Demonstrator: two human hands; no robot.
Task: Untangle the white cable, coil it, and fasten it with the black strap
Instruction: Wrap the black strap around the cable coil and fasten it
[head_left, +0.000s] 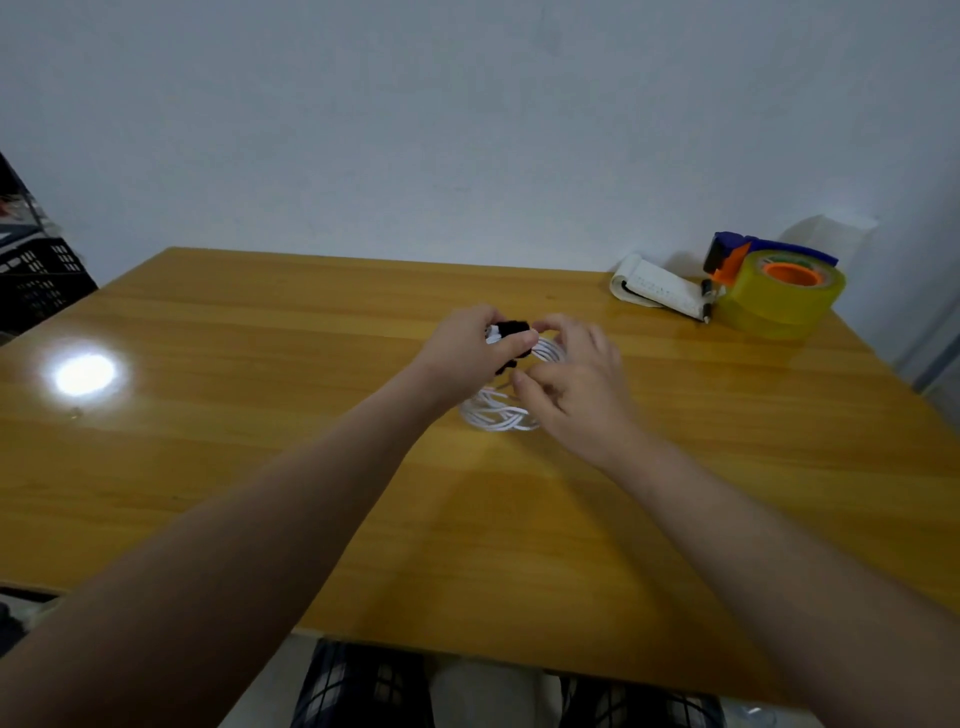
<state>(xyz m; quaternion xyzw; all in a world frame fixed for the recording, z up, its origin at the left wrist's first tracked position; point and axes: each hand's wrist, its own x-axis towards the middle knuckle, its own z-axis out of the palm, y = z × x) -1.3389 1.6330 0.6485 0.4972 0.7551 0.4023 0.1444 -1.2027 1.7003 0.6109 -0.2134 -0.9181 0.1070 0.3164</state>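
The white cable (496, 413) lies in a round coil on the wooden table (260, 415), between my two hands. A black strap (511, 328) is wrapped around the coil's far side. My left hand (470, 348) pinches the strap and the cable strands under it. My right hand (576, 382) rests over the coil's right side, its fingertips touching the strap's end. Part of the coil is hidden under my right hand.
At the table's far right corner stand a big roll of yellow tape in a blue and orange dispenser (774, 288) and a white notepad with a pen (660, 288). A black crate (39, 283) sits beyond the left edge. A wall runs behind.
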